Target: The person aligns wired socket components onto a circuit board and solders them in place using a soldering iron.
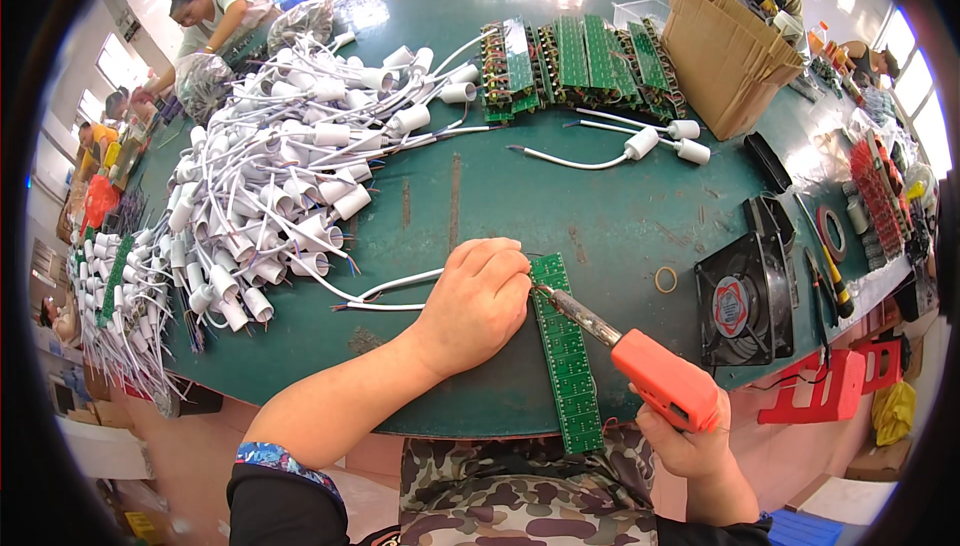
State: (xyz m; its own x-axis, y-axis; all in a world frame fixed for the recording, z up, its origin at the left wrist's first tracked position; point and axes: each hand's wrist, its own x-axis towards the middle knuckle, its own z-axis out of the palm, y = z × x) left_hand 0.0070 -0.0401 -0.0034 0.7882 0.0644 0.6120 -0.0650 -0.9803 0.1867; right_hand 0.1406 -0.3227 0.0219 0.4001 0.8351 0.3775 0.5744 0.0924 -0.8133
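Observation:
My right hand (690, 441) grips a red-handled soldering gun (665, 376), its metal tip pointing up and left at the far end of a long green circuit board strip (568, 366). My left hand (475, 301) is closed, fingertips pinched at the board's upper left edge beside the tip. What they pinch is hidden. Two white cables (395, 291) pass behind this hand and wrist. The board lies over the near table edge, its lower end above my camouflage-patterned lap.
A large heap of white lamp holders with cables (290, 166) covers the table's left. Wired green boards (590, 56) stand at the back, near a cardboard box (725, 51). A black fan (740, 301), a screwdriver (835, 281) and a tape roll (831, 233) lie right. Other people work around the table.

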